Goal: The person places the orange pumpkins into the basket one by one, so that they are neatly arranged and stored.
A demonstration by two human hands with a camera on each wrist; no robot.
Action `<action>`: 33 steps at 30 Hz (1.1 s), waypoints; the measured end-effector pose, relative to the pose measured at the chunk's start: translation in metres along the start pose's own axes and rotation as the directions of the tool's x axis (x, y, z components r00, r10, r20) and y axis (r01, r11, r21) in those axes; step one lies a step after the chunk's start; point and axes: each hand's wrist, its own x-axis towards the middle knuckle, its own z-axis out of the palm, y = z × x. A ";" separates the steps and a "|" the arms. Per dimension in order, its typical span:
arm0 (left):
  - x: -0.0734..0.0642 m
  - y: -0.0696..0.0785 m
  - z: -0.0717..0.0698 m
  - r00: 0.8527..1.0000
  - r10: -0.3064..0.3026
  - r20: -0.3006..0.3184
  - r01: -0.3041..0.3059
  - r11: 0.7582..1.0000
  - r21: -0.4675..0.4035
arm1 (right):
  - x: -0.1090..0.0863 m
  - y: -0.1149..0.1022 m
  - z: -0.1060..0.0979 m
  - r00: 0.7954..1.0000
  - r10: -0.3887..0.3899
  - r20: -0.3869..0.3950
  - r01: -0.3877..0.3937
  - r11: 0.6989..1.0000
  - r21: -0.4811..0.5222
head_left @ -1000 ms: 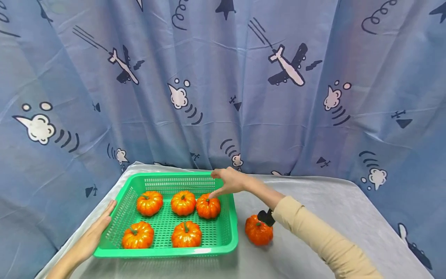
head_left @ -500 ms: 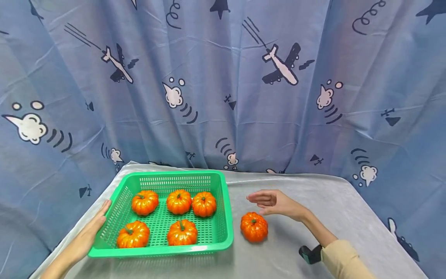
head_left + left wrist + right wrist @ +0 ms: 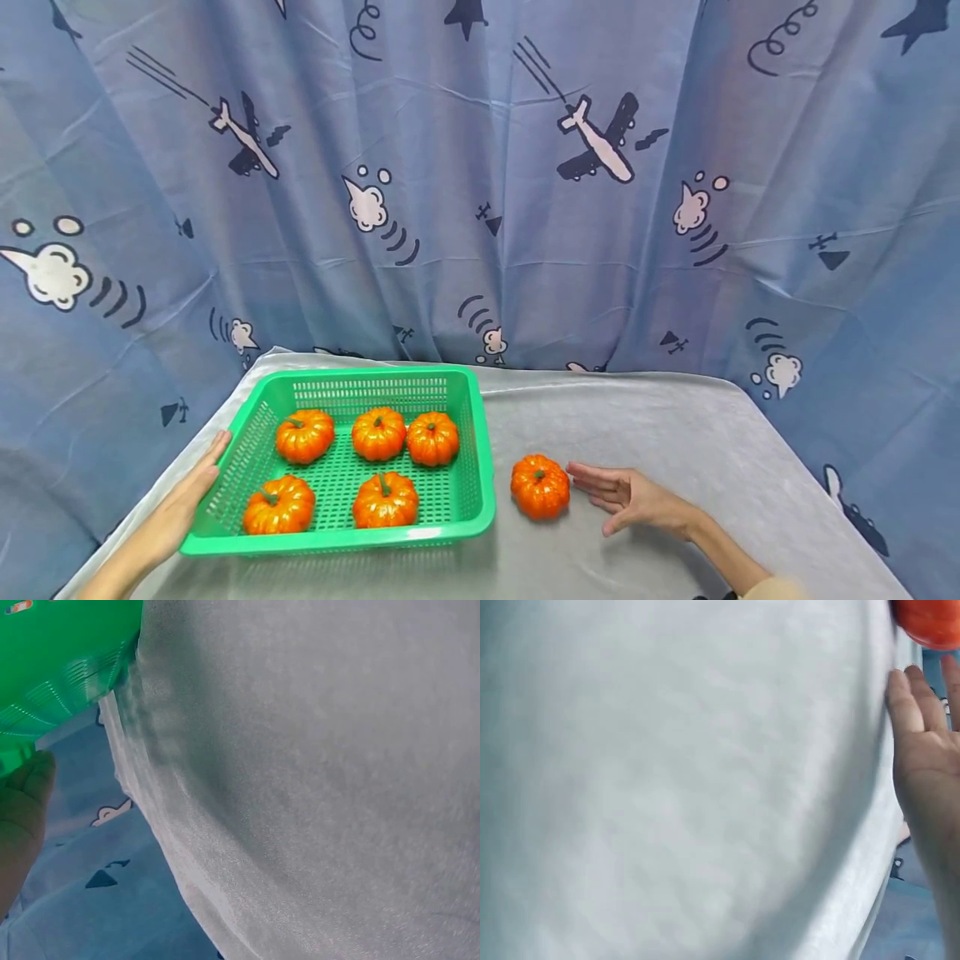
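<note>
A green plastic basket [image 3: 337,543] holds several shiny orange pumpkins [image 3: 386,501], three at the back and two at the front. My left hand [image 3: 167,518] lies along the basket's left side with its fingers extended. In the left wrist view, that hand's fingertips [image 3: 43,761] touch the green wall. One more orange pumpkin [image 3: 540,487] sits on the cloth, right of the basket. Just to its right is my right hand [image 3: 628,497], fingers loosely extended and holding nothing. The right wrist view has this pumpkin [image 3: 932,621] cut off at the corner, beyond the fingers.
A pale grey cloth [image 3: 667,425] covers the table, which runs on to the right of the right hand. Behind it hangs a blue curtain [image 3: 450,208] printed with planes and clouds. The cloth's left edge falls away near the left hand.
My right hand has come out of the basket, past the lone pumpkin, to that pumpkin's right side. The left hand stays on the basket. The whole head view has shifted slightly.
</note>
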 end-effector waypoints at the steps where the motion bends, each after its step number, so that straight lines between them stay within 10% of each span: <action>1: 0.000 0.000 0.000 1.000 0.001 0.001 -0.001 1.000 -0.002 | 0.001 0.002 0.000 1.000 -0.005 0.000 0.005 1.000 0.001; 16: 0.001 -0.001 -0.001 0.999 -0.031 0.021 0.031 0.999 -0.012 | 0.046 0.005 0.016 0.992 0.096 -0.084 -0.109 0.980 -0.167; 33: 0.001 0.001 -0.001 1.000 0.004 0.007 -0.004 1.000 -0.006 | 0.073 0.009 0.020 0.969 -0.037 -0.245 -0.051 0.937 -0.344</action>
